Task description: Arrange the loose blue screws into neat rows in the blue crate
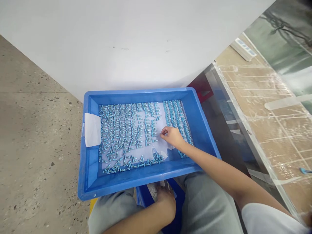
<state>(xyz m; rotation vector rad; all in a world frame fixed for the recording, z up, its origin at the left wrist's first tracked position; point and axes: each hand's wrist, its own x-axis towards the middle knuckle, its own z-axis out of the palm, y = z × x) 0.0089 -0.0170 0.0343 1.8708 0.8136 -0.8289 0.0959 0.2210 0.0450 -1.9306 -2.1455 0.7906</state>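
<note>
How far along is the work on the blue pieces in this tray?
Done: most small blue pieces lie in neat rows on the white sheet in the blue tray. In hand: the right hand pinches at the rows' edge; the left hand rests below the tray. Left: a loose jumble along the near edge.

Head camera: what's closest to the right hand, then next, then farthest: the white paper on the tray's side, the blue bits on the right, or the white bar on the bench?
1. blue bits: right side of the tray, just beside the right hand.
2. white paper: on the tray's left wall.
3. white bar: far off on the bench, upper right.
</note>
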